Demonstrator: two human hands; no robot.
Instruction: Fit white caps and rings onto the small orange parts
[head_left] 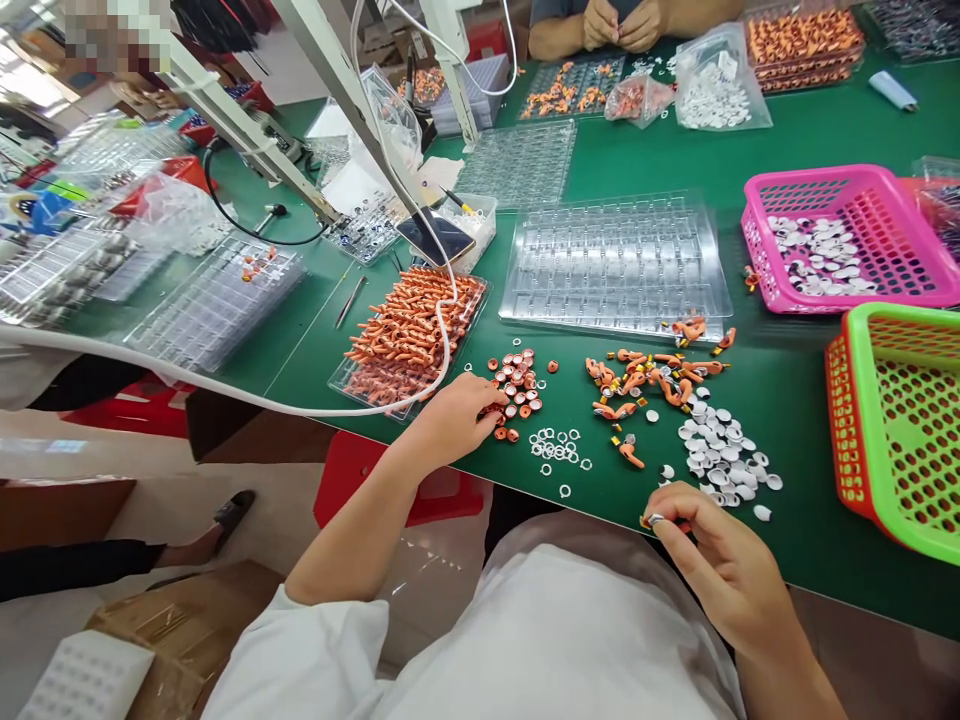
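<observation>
My left hand reaches over the green table to a pile of small orange caps, its fingertips pinched at the pile's left edge; what they hold, if anything, is too small to name. Near the table's front edge my right hand pinches a small orange part with a silvery piece. Between the hands lie thin white rings. Orange parts with yellow tabs are scattered behind, beside a heap of white caps.
A tray of orange parts stands behind my left hand, crossed by a white cable. Clear plastic trays lie further back. Pink and green baskets are at right. Across the table are another person's hands.
</observation>
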